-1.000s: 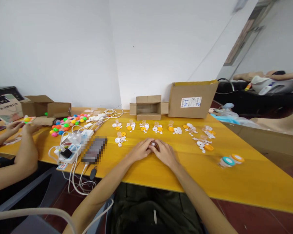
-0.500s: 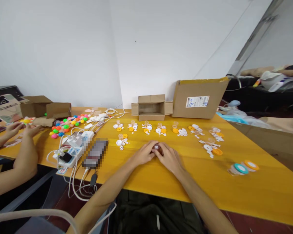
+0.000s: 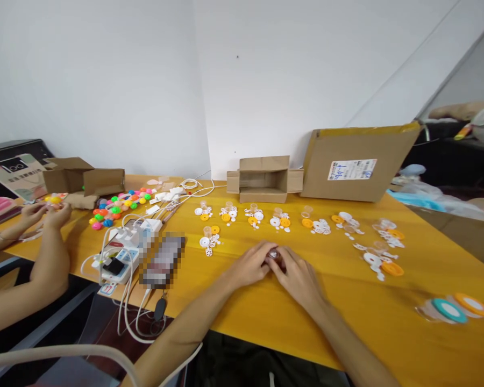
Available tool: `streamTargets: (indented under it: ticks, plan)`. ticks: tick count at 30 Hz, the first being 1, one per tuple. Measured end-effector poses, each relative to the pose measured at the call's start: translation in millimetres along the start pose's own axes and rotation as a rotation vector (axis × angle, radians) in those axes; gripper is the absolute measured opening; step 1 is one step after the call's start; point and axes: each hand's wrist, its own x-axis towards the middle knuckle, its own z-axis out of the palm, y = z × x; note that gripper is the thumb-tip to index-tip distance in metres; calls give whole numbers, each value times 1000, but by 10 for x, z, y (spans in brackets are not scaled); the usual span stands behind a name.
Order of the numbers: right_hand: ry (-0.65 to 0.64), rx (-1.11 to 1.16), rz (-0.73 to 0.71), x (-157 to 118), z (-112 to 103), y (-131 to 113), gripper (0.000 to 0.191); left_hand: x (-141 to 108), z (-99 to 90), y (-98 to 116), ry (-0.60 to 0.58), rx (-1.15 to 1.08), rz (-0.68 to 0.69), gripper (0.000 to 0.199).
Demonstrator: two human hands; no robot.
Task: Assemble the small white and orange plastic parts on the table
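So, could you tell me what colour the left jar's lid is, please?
The lid is teal with a white centre, seen in the head view.

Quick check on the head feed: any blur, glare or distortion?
In the head view, throughout: the clear jar with a teal lid is smeared, likely by motion; pixel blocks cover the dark rectangular device; pale sheen crosses the yellow table; the big brown cardboard box looks stretched; the small brownish piece between left hand and right hand lacks detail.
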Motion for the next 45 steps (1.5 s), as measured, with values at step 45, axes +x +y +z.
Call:
streamTargets:
  ticks: [45]
  plan:
    - [32, 892, 142, 222, 148, 72, 43, 172, -151, -108, 172, -357, -197, 32]
